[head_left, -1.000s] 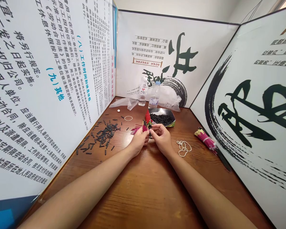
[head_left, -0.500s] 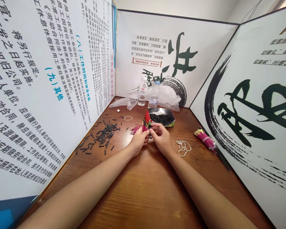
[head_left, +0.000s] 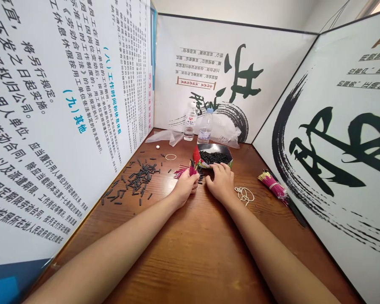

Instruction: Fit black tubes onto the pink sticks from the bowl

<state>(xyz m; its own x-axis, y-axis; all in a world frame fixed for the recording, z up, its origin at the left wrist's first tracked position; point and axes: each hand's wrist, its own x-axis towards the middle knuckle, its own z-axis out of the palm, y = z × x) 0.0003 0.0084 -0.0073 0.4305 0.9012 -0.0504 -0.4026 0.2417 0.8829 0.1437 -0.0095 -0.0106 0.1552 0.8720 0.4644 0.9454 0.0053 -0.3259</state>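
Since a moment ago my right hand [head_left: 221, 180] has left the bundle and gone forward, and now lies palm down with its fingers spread loosely at the near edge of the dish [head_left: 227, 153] of small black tubes [head_left: 213, 157]; I cannot tell whether the fingertips have one pinched. My left hand [head_left: 186, 185] has stayed put, closed around a bunch of thin pink wires [head_left: 191, 169] whose ends stick up and out to the left of my fist. That bunch sits just beside the right hand, nearly touching its thumb side, and close in front of the dish.

Counting what lies about: one dish of tubes, too many inside to count; a loose scatter of dozens more black tubes [head_left: 136, 181] on the wooden table [head_left: 190, 253] to the left of my left hand; one tied bundle of pink wires [head_left: 272, 185] well off to the right by the wall panel; a small heap of rubber bands [head_left: 244, 194] just right of my right hand, several tangled together; one single rubber band [head_left: 170, 157] farther back on the left; two water bottles [head_left: 198, 125] standing side by side at the back; and two crumpled clear plastic bags [head_left: 166, 136] beside them
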